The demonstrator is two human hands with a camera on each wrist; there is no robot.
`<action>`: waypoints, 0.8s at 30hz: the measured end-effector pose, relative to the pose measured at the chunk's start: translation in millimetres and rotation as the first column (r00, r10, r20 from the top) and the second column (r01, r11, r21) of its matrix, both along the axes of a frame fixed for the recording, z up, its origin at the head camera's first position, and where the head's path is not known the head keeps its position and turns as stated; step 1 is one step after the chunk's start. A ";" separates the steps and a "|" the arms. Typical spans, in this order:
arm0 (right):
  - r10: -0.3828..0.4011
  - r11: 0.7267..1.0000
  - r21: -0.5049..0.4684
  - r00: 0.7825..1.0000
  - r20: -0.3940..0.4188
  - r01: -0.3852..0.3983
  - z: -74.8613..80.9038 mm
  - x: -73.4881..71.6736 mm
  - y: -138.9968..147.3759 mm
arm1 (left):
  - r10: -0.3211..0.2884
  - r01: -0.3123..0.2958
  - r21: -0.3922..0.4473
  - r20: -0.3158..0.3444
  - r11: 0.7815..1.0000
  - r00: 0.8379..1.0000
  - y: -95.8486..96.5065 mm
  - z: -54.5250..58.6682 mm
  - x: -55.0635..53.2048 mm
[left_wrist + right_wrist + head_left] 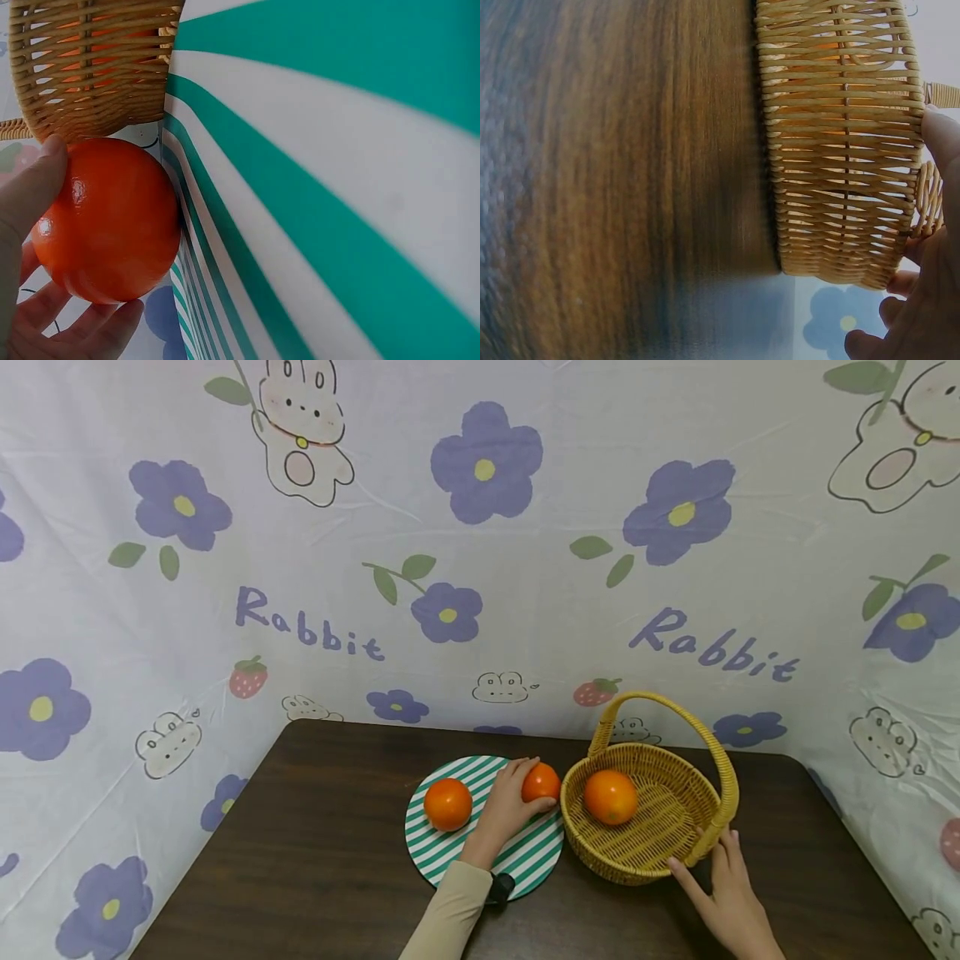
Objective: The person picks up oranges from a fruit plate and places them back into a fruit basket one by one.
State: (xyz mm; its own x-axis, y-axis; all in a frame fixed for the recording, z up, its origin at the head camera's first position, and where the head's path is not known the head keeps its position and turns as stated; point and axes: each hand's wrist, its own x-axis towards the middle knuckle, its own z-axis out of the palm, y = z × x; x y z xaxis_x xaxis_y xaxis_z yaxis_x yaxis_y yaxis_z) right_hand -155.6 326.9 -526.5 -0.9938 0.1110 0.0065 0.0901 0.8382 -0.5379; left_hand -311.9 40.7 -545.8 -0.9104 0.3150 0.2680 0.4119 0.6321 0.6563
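My left hand (512, 806) grips a glossy orange (109, 221), thumb on one side and fingers curled around the other. That orange is at the right edge of a round green-and-white striped mat (450, 852), close beside the wicker basket (592, 856). A second orange (448, 804) sits on the mat's left side. In the basket's left part lies another orange (611, 797). My right hand (723, 893) holds the basket's rim near the foot of its handle, with the thumb at the front of the rim in the right wrist view.
Everything stands on a dark brown wooden table (300, 860). The basket's tall arched handle (693, 722) rises over its right side. Behind the table hangs a white cloth (525, 560) printed with purple flowers and rabbits. A black strap (500, 889) is on the left wrist.
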 end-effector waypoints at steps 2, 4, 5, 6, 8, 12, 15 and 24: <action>0.000 1.000 0.000 1.000 0.000 0.000 0.2 0.0 -0.1 | 0.005 -0.005 0.003 -0.006 1.000 1.000 -0.5 0.4 0.2; 0.000 1.000 0.002 1.000 -0.002 0.000 0.3 0.0 -0.2 | 0.010 -0.010 0.007 -0.008 1.000 1.000 -1.1 0.2 0.4; 0.000 1.000 0.001 1.000 -0.002 0.000 0.2 0.0 -0.3 | 0.012 -0.012 0.009 -0.009 1.000 1.000 -1.4 0.1 0.6; -0.001 1.000 0.001 1.000 -0.003 0.001 0.1 0.0 -0.3 | 0.013 -0.012 0.014 -0.011 1.000 1.000 -1.7 0.0 0.7; -0.002 1.000 0.001 1.000 -0.002 0.002 0.0 0.0 -0.3 | 0.014 -0.014 0.020 -0.018 1.000 1.000 -2.5 -0.1 0.9; -0.003 1.000 0.001 1.000 0.004 0.003 0.1 -0.1 -0.2 | 0.016 -0.015 0.033 -0.027 0.999 0.999 -4.8 1.0 1.3; -0.002 1.000 0.001 1.000 0.014 0.002 0.1 -0.3 0.3 | 0.011 -0.010 0.045 -0.019 0.999 1.000 -6.8 3.4 1.7; -0.003 1.000 -0.005 1.000 0.030 0.003 -0.8 -1.6 1.5 | 0.005 -0.004 0.035 -0.023 0.999 1.000 -11.6 15.2 1.7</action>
